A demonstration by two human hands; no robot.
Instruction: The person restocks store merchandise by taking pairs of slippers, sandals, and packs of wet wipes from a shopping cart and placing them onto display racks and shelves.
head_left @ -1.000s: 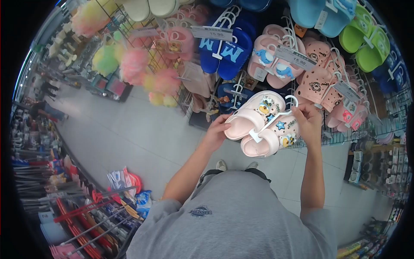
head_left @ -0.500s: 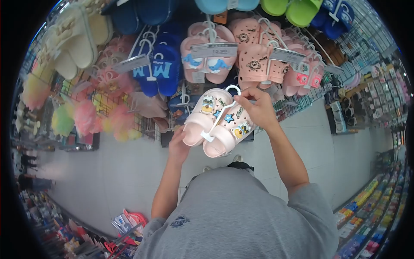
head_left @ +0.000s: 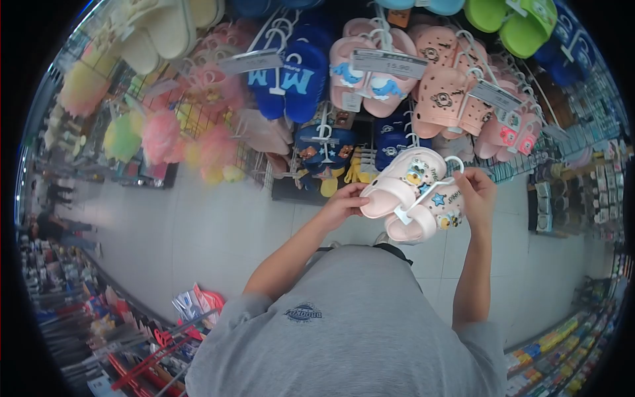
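A pair of pale pink clogs (head_left: 403, 192) with bear charms and blue star charms hangs together on a white plastic hanger (head_left: 415, 201), held tilted in front of my body. My left hand (head_left: 344, 204) grips the heel end of the left clog, its thumb on the edge. At the hanger's hook end, my right hand (head_left: 477, 193) is closed with the thumb and fingers by the hook and the right clog's toe. Part of that clog is hidden behind my right fingers.
Above hang blue slippers (head_left: 288, 83), pink slippers with blue dolphins (head_left: 374, 69) and spotted pink clogs (head_left: 451, 92), with price tags (head_left: 389, 63) in front. Fluffy pastel slippers (head_left: 162, 135) hang at left. A red-framed rack (head_left: 155, 360) stands lower left; shelves of goods (head_left: 555, 351) line the lower right.
The clogs, both hands and the shoe display have shifted right in the view. My left fingers now show more plainly on the heel. The right hand stays at the hook end.
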